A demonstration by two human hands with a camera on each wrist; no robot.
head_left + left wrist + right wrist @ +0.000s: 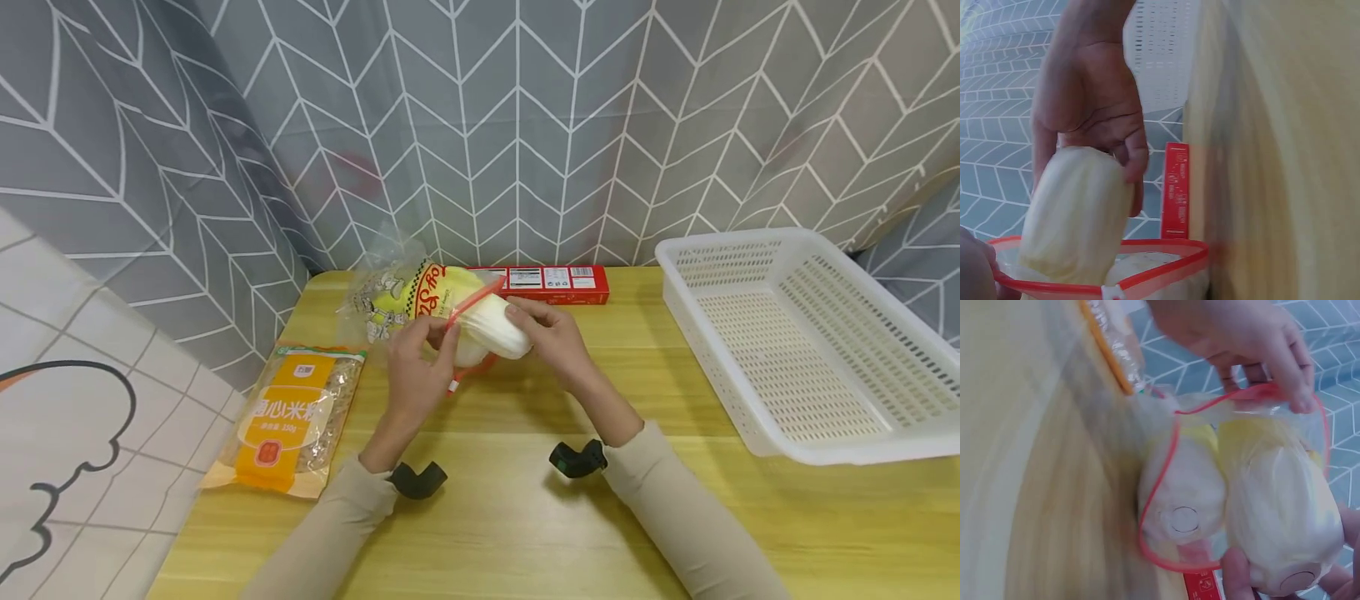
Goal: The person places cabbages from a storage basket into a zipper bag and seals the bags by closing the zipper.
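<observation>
A clear zip bag (pixel 388 298) with a yellow cartoon print and a red zip rim lies toward the back of the table, its mouth spread. My left hand (pixel 422 367) pinches the red rim (pixel 1260 394) between thumb and fingers. At the mouth, my right hand (pixel 553 337) grips the outer end of a white, rounded, plastic-wrapped pack (pixel 497 327). The pack's other end is inside the rim, as the left wrist view shows. A second white rounded pack (pixel 1185 487) sits in the bag beside it. What the packs contain cannot be made out.
A red box (pixel 558 285) lies behind the bag at the table's back edge. An orange-labelled food packet (pixel 288 421) lies at the left. A white perforated basket (pixel 757 421) stands at the right. Behind the table hangs a grey patterned curtain (pixel 562 125).
</observation>
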